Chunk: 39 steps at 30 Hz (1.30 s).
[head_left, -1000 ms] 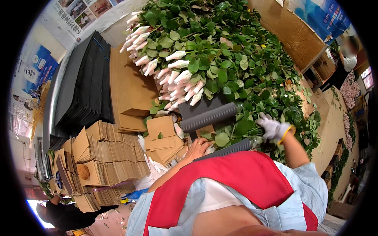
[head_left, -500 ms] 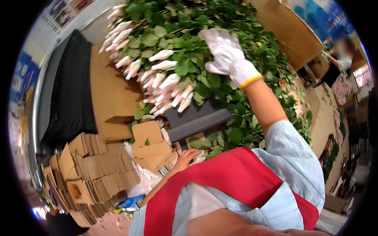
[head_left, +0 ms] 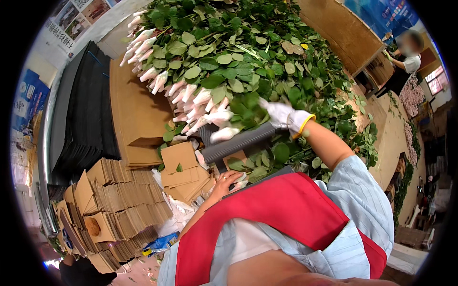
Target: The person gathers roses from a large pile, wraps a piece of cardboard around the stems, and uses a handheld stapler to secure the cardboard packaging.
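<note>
My right hand [head_left: 285, 117], in a white glove with a yellow cuff, is blurred by motion. It appears closed round the leafy stems of a few roses; their pale, white-sleeved buds [head_left: 222, 135] point left, over a grey ribbed roll [head_left: 243, 144]. Beyond it lies a big heap of roses [head_left: 229, 62], leaves to the right and wrapped buds to the left. My bare left hand [head_left: 227, 183] is low beside the apron, fingers curled. Next to its fingertips show a pale bud [head_left: 241, 183] and a grey sheet edge [head_left: 262, 181]; whatever it grips is hidden.
Flat brown cardboard pieces [head_left: 183, 167] lie left of my left hand. Farther left are stacked cardboard [head_left: 126, 202] and a tall pile of black sheets [head_left: 86, 114]. A cardboard panel [head_left: 338, 33] stands behind the heap. Another person [head_left: 410, 57] is at far right.
My right hand has come down from the heap toward me, bringing a few roses along. Their buds now lie over the grey roll. More of the grey sheet shows beside my left hand.
</note>
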Available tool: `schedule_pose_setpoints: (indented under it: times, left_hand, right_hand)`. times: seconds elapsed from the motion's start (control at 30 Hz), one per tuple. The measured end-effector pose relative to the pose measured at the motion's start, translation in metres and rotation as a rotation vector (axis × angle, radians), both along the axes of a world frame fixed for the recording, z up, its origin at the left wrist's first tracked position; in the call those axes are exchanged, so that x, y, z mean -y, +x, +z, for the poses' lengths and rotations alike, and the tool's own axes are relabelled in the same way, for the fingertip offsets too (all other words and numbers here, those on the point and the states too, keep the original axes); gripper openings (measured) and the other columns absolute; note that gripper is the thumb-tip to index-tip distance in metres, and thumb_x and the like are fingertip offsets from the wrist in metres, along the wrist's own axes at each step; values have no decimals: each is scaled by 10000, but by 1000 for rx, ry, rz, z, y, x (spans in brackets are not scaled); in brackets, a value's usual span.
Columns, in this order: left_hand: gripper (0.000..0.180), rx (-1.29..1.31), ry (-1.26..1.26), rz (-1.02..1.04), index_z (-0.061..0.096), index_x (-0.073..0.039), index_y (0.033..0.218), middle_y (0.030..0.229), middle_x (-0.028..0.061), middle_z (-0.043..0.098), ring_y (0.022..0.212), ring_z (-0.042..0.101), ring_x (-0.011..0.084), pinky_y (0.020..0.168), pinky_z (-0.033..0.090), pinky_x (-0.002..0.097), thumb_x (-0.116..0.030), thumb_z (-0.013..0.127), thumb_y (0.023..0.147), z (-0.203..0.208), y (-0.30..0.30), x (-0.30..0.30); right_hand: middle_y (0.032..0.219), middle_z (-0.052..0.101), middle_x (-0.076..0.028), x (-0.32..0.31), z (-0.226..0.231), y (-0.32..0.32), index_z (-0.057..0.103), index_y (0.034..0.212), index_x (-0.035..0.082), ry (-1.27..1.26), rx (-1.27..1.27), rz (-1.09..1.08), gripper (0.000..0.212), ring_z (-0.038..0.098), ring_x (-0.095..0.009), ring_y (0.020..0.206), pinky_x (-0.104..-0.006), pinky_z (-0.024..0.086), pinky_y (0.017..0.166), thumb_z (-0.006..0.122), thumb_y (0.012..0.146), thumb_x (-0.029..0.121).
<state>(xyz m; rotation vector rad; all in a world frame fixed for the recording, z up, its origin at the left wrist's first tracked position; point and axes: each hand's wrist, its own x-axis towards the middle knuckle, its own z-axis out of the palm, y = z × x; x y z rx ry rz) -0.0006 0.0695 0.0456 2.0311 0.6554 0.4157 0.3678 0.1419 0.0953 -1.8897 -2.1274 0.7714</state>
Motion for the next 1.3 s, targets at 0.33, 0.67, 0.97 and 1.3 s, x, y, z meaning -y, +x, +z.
schedule_pose_setpoints:
  times: [0.33,0.67,0.97,1.3]
  left_hand:
    - [498,-49,3,-22,529,-131,1301,1301,149,495,1190,445,358,991,397,420,-178,665,824,-17,-13,6]
    - [397,-57,-155,-12,591,-126,1186,1228,80,579,1174,465,305,1000,383,387,-185,691,806,-15,-9,-2]
    - [496,-85,-140,6,550,-132,1259,1270,109,548,1203,452,306,1013,369,392,-223,704,797,4,-2,-4]
    - [559,-80,-158,-40,488,-71,1331,1294,165,470,1222,437,310,1045,354,367,-209,694,830,10,-4,-13]
  right_hand:
    - [818,695,-102,-139,194,-60,695,892,82,993,23,-156,221,666,-257,697,-362,550,651,565,878,261]
    - [935,647,-87,-204,128,-76,645,889,139,823,345,-131,131,663,-317,829,-429,515,663,570,781,146]
    - [766,632,-85,-121,225,-123,620,780,111,1015,480,-38,150,656,-300,716,-428,511,593,634,631,103]
    - [924,651,-206,-147,148,-46,587,1072,49,386,415,-18,324,648,-362,842,-431,535,737,565,813,242]
